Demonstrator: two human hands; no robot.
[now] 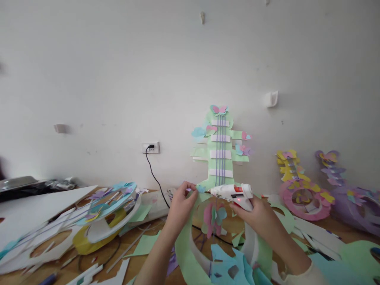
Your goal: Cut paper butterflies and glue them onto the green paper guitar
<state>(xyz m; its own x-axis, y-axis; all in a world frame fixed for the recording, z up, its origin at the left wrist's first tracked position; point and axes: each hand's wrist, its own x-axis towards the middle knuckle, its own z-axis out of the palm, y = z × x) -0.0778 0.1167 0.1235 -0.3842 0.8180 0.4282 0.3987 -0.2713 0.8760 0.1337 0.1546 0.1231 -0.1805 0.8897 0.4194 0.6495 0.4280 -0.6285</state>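
My right hand (pixel 257 213) is wrapped round a white hot glue gun (pixel 233 192), its nozzle pointing left. My left hand (pixel 181 204) pinches a small light blue paper cutout (pixel 201 189) right at the nozzle tip. Both hands hover over a green foam guitar (pixel 220 148) that stands on end, its neck against the wall. The neck carries purple strings, white strips and pastel butterflies. A pink and teal butterfly (pixel 214 217) sits in the round hole of the guitar's body below the hands.
A black cord (pixel 154 174) runs from a wall socket (pixel 151 147) down to the wooden table. White foam boards and a blue and yellow guitar (pixel 109 206) lie at left. Pink (pixel 299 190) and purple (pixel 350 194) paper guitars lean at right. Foam scraps (pixel 228 265) lie near me.
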